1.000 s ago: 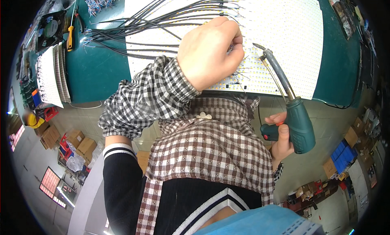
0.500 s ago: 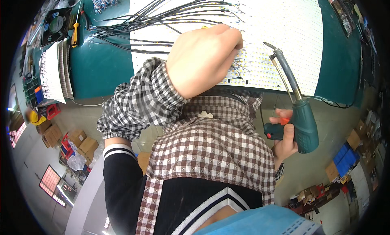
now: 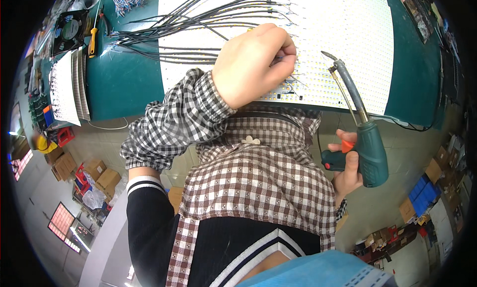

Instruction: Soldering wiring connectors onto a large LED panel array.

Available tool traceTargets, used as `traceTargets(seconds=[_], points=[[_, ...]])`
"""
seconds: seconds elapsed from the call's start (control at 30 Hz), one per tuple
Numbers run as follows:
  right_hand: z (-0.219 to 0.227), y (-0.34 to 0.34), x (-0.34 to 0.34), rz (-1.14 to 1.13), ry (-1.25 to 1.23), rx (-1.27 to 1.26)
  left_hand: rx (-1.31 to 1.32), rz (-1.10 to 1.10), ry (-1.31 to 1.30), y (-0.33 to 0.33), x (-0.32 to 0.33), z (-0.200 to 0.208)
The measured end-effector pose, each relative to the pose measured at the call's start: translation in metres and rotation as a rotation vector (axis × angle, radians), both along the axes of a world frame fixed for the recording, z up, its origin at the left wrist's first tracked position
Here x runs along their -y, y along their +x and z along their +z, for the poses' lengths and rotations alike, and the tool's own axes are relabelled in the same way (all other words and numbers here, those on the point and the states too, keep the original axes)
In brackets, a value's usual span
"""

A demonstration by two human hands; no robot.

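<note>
My left hand (image 3: 256, 63) is over a white LED board (image 3: 348, 34), its thumb and fingers pinched together close to the surface. What the fingertips pinch is hidden; thin wire ends stick out just below them. Black cables (image 3: 189, 54) run in from the left and pass under this hand, while others lie beyond it with bare wire ends on the board. My right hand (image 3: 348, 175) grips a green soldering gun (image 3: 372, 153) in front of the table edge. Its thumb and a finger are around the handle by the orange trigger. The bent tip points up over the board, apart from my left hand.
On the green table (image 3: 124, 83) at the left are a black fan (image 3: 69, 31), a yellow-handled screwdriver (image 3: 93, 41) and a stack of white boards (image 3: 64, 91). A bundle of thin wires (image 3: 129, 0) lies at the back. Cardboard boxes (image 3: 107, 180) stand on the floor.
My left hand has shifted slightly away from me and turned, so a gap between the thumb and fingers shows. The cables beneath moved a little. My right hand and the soldering gun stay nearly still.
</note>
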State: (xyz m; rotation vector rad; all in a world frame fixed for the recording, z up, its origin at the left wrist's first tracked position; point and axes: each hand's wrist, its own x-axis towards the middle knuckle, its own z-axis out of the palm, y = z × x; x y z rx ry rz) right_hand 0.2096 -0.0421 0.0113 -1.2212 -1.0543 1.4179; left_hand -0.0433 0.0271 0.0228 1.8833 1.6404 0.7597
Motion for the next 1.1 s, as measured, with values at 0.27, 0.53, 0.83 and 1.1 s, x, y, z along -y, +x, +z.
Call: traceTargets(seconds=[0.27,0.53,0.83,1.1], points=[[-0.003,0.0,0.001,0.001,0.022,-0.004,-0.161,-0.027,0.026,-0.001,-0.005,0.002],[0.004,0.002,0.003,0.076,-0.042,0.003,-0.162,-0.041,0.067,0.005,-0.006,-0.001],[0.006,0.001,0.005,0.082,-0.057,-0.027,-0.078,-0.071,-0.05,-0.001,-0.01,0.003],[0.009,-0.001,0.003,0.102,-0.086,-0.031,-0.082,-0.09,-0.076,-0.002,-0.012,0.003]])
